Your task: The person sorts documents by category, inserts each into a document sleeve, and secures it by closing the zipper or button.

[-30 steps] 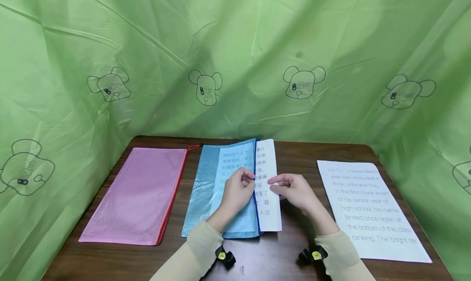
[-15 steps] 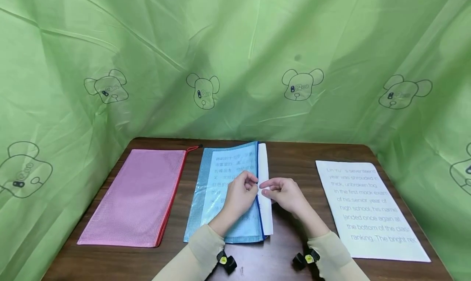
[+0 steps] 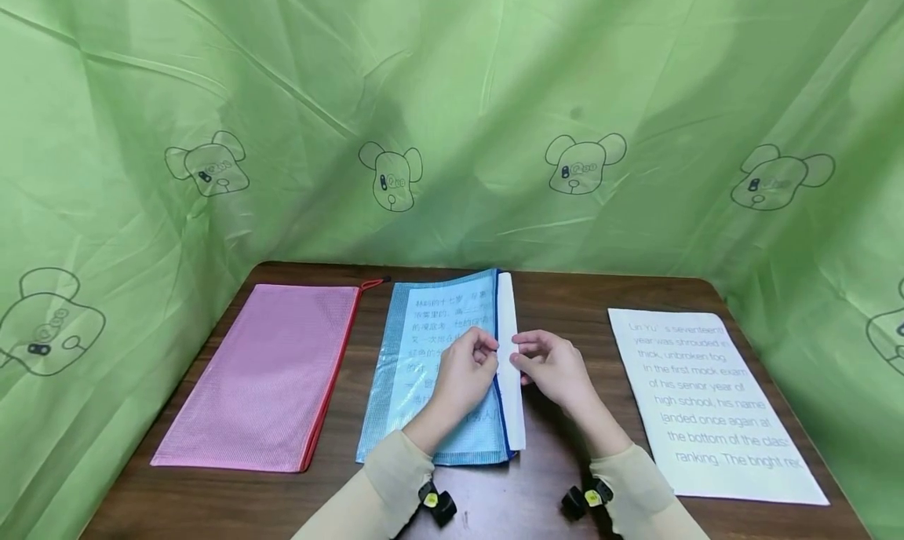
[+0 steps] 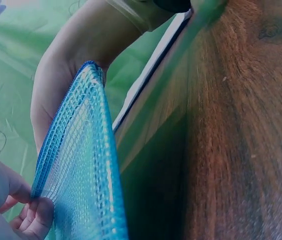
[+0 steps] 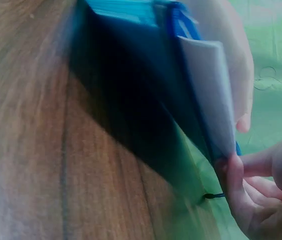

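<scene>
A blue mesh zipper pouch (image 3: 381,414) lies slightly raised at mid-table, its dark blue opening edge facing right. Inside it is a sheet of paper (image 3: 512,414) with Chinese text visible through the mesh; a narrow white strip sticks out on the right. My left hand (image 3: 462,379) pinches the pouch by its opening edge, and in the left wrist view the fingertips of the left hand (image 4: 16,205) grip that rim. At the protruding paper, my right hand (image 3: 558,371) pinches the outer margin, which the right wrist view shows between thumb and fingers (image 5: 235,180).
To the left lies a pink mesh pouch (image 3: 261,375) with a red zipper edge and pull loop. On the right rests a sheet with English text (image 3: 713,406). Behind the wooden table (image 3: 565,297) hangs a green curtain (image 3: 452,69) with bear drawings.
The paper has slid left, deeper into the blue pouch, so a narrower strip shows. My right hand moved left with it, then slightly back right. The left hand shifted slightly right with the pouch.
</scene>
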The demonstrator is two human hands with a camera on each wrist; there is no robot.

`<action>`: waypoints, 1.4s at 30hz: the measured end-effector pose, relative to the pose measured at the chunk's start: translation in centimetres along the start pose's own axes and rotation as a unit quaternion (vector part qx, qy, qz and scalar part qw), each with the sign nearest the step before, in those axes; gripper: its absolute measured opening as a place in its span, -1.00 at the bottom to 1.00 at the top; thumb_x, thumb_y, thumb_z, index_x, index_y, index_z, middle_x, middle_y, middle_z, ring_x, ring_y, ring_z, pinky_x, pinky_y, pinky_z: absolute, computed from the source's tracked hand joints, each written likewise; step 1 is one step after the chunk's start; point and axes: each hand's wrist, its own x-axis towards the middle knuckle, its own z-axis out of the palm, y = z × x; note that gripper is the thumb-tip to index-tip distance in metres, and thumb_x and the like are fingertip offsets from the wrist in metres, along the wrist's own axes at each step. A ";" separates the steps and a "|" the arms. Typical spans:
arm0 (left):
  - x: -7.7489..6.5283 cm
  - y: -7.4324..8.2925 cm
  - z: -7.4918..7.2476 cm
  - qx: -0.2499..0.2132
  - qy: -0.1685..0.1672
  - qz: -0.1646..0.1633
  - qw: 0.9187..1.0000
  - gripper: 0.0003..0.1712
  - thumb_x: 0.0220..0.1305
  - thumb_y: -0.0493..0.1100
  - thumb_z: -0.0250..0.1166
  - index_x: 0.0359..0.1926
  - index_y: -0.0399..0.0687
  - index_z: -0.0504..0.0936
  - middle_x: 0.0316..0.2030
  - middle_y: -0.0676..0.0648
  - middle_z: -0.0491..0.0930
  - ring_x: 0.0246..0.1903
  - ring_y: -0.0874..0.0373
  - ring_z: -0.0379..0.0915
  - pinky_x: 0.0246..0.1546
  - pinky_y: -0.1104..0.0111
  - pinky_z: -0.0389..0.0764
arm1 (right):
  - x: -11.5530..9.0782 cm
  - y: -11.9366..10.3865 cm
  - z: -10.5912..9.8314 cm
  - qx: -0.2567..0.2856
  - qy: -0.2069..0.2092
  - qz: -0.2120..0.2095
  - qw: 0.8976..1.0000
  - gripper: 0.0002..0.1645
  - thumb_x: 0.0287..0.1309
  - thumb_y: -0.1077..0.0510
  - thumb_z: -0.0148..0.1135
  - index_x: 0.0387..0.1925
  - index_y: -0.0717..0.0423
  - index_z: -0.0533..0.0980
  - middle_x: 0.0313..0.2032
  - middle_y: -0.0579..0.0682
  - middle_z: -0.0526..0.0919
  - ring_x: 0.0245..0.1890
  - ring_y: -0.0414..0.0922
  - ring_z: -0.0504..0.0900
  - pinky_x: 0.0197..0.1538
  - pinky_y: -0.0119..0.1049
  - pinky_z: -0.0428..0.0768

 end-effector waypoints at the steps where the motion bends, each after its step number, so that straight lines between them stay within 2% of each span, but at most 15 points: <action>1: 0.0 0.1 0.0 0.000 0.002 0.001 1.000 -0.75 0.28 -0.47 0.33 -0.16 -0.05 0.69 -0.36 0.01 0.64 -0.41 0.25 0.50 -0.35 0.42 0.57 | 0.0 0.0 0.0 -0.011 0.007 -0.004 1.000 -0.69 0.32 0.28 0.50 0.07 0.23 0.72 -0.16 0.11 0.85 -0.52 -0.01 0.77 -0.41 -0.28 0.70; 4: -0.1 0.3 -0.1 0.004 0.004 0.003 1.000 -0.75 0.29 -0.47 0.33 -0.17 -0.04 0.68 -0.37 0.04 0.62 -0.41 0.25 0.50 -0.35 0.42 0.57 | 0.0 -0.1 0.2 -0.036 0.020 -0.016 0.999 -0.70 0.29 0.27 0.53 0.04 0.19 0.75 -0.20 0.06 0.84 -0.53 -0.02 0.75 -0.48 -0.34 0.59; 8: -0.2 0.5 -0.1 0.006 0.004 0.009 1.000 -0.77 0.31 -0.46 0.34 -0.18 -0.04 0.68 -0.37 0.05 0.62 -0.41 0.25 0.50 -0.35 0.42 0.57 | 0.0 -0.1 0.5 -0.047 0.026 -0.024 0.998 -0.71 0.26 0.27 0.55 0.02 0.13 0.78 -0.21 0.02 0.85 -0.52 -0.05 0.73 -0.53 -0.33 0.55; 15: -0.4 0.6 0.1 0.000 0.002 0.018 1.000 -0.76 0.32 -0.46 0.36 -0.10 -0.08 0.63 -0.31 -0.02 0.67 -0.37 0.26 0.55 -0.31 0.43 0.63 | -0.3 0.1 1.3 -0.042 0.023 -0.029 0.998 -0.70 0.25 0.29 0.56 0.03 0.16 0.79 -0.19 0.04 0.86 -0.43 -0.15 0.73 -0.38 -0.38 0.63; 20: -0.6 0.8 0.1 -0.011 -0.002 0.019 1.000 -0.66 0.32 -0.47 0.36 0.01 -0.07 0.56 -0.29 0.00 0.69 -0.34 0.24 0.61 -0.29 0.40 0.68 | -0.2 0.2 1.8 -0.026 0.018 -0.029 0.999 -0.66 0.26 0.33 0.55 0.06 0.26 0.76 -0.15 0.12 0.86 -0.41 -0.11 0.77 -0.35 -0.41 0.69; 28: -0.5 1.0 0.2 -0.010 -0.002 0.011 1.000 -0.66 0.32 -0.45 0.37 0.01 -0.06 0.56 -0.27 0.04 0.69 -0.31 0.24 0.64 -0.28 0.39 0.69 | -0.1 0.6 2.1 -0.008 0.010 -0.032 0.999 -0.66 0.28 0.34 0.53 0.07 0.35 0.74 -0.14 0.16 0.86 -0.34 -0.10 0.81 -0.29 -0.46 0.67; 35: -0.5 0.9 0.1 -0.011 -0.002 0.007 1.000 -0.68 0.33 -0.43 0.35 0.04 -0.09 0.57 -0.24 -0.06 0.72 -0.30 0.23 0.65 -0.26 0.38 0.70 | -0.3 0.7 2.3 0.026 -0.003 -0.020 0.999 -0.63 0.29 0.34 0.52 0.10 0.37 0.71 -0.13 0.18 0.85 -0.42 -0.13 0.77 -0.47 -0.32 0.70; 42: -0.3 0.8 0.0 -0.010 -0.004 0.002 1.000 -0.66 0.32 -0.42 0.37 0.04 -0.07 0.56 -0.22 -0.09 0.72 -0.31 0.23 0.65 -0.25 0.37 0.70 | -0.1 0.7 1.9 0.032 -0.021 -0.024 0.999 -0.66 0.36 0.30 0.48 0.11 0.34 0.70 -0.13 0.18 0.85 -0.48 -0.10 0.76 -0.48 -0.27 0.71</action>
